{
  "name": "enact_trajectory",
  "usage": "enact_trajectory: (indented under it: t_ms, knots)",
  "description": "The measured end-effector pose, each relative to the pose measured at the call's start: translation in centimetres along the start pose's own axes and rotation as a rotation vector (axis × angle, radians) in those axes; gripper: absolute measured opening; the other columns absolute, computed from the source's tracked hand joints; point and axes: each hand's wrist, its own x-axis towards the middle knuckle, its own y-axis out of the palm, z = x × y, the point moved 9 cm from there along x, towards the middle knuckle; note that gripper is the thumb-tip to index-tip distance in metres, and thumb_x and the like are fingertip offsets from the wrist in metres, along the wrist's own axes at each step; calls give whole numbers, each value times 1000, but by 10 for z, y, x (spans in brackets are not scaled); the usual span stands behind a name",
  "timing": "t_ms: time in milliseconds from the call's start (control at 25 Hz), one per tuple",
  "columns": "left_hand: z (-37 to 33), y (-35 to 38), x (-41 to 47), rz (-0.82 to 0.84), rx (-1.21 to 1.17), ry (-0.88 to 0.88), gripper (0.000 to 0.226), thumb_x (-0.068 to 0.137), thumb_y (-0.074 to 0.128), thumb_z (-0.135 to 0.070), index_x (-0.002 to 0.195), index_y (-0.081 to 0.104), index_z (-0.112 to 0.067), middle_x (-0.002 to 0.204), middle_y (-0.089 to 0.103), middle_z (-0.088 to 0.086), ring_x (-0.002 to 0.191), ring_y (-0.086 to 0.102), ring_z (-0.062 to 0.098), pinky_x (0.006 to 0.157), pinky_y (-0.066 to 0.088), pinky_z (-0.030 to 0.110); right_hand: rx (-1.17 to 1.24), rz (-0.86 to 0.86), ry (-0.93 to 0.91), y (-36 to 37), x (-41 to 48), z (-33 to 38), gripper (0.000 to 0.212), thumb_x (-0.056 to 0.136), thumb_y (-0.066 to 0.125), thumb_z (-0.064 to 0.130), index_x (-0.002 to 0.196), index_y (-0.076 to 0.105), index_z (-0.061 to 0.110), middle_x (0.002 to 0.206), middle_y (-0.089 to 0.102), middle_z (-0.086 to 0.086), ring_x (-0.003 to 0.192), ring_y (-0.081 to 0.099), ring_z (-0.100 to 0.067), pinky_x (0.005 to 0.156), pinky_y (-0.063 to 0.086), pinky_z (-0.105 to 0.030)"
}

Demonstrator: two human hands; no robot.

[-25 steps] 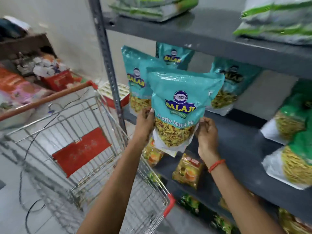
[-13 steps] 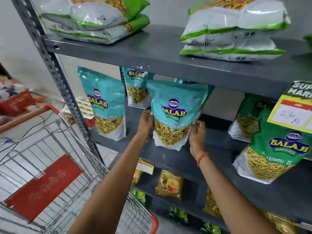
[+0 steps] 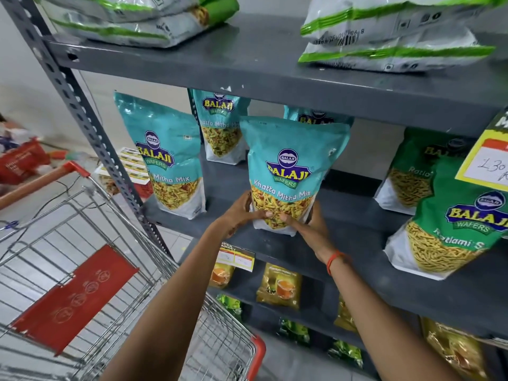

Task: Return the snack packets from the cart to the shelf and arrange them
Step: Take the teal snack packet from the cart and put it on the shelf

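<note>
Your fingers (image 3: 268, 215) are clamped on the packet (image 3: 288, 171) low down: left hand (image 3: 242, 211) wraps its 9 o'clock edge, right hand (image 3: 305, 222) cups its 3 o'clock corner, thumbs meeting across the front. The packet stands upright on the middle shelf (image 3: 357, 232), its base touching or just above the board; you cannot tell which.

Let go too soon and it could, I judge, topple forward off the edge, since the fill sits low and the top is slack. Push it back hard and it may knock the teal packet behind (image 3: 316, 118).

At 9 o'clock another teal packet (image 3: 167, 160) stands near the upright. At 3 o'clock stand green packets (image 3: 453, 224). The cart (image 3: 154, 273) at 7 o'clock shows no packets in its visible part.
</note>
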Motion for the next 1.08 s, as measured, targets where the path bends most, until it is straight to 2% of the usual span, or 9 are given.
enact_trajectory:
  t_ms: [160,280,480,560,680,760,840,1000,1080]
  knots:
    - [14,-2,-25,-18,23,-1,93,56,85,-37,134,39,-18,136,55,7,125,52,23,108,41,50,25,-59,0,9,-28,-13,77,62,85,37,125,42,32,121,65,12,113,61,-7,87,56,-25]
    - [17,-4,-36,-16,40,-4,82,62,82,-34,132,40,-20,133,56,5,123,54,21,107,42,49,18,-78,0,14,-39,-13,79,60,85,45,125,42,32,121,64,12,113,61,-7,88,56,-27]
    - [8,3,-46,17,75,-23,69,76,73,-21,134,35,-19,135,52,5,127,49,23,110,40,47,-7,-79,14,18,-47,-4,75,66,82,36,127,40,28,123,63,7,114,60,-9,94,55,-39]
    - [3,7,-53,15,103,-2,80,80,70,-24,143,21,-20,148,39,7,135,39,24,114,34,48,3,-82,16,20,-53,2,79,66,81,43,130,38,28,128,60,4,119,58,-14,96,53,-42]
    - [-6,13,-69,-178,306,50,94,87,58,-34,147,-12,-17,160,-10,7,147,-9,24,121,6,44,-18,-173,-19,15,-69,14,78,75,67,55,139,28,34,146,45,3,132,46,-16,105,45,-47]
    - [-27,23,-91,-406,535,181,88,91,49,-41,147,-12,-11,157,-20,8,143,-23,20,119,-6,39,-171,-339,-99,-1,-82,33,71,87,56,48,145,21,29,155,31,0,141,31,-17,114,34,-46]
    - [-54,55,-112,-548,709,381,80,94,43,-40,146,-9,-8,156,-16,8,144,-19,20,119,-7,34,-277,-451,-232,-16,-95,58,62,94,50,36,146,22,18,155,29,-5,141,27,-12,116,29,-39]
    - [-84,146,-107,-450,723,616,65,98,34,-27,144,-9,-15,155,-11,3,146,-14,14,121,-4,30,-387,-542,-442,-54,-117,93,50,98,45,19,143,28,6,151,35,-12,141,30,-15,117,23,-22]
    - [-91,187,-89,-365,670,597,64,98,34,-24,143,-11,-19,154,-15,-2,144,-18,8,118,-8,24,-417,-598,-490,-87,-127,98,46,97,43,13,141,31,3,151,34,-16,142,30,-23,118,23,-27]
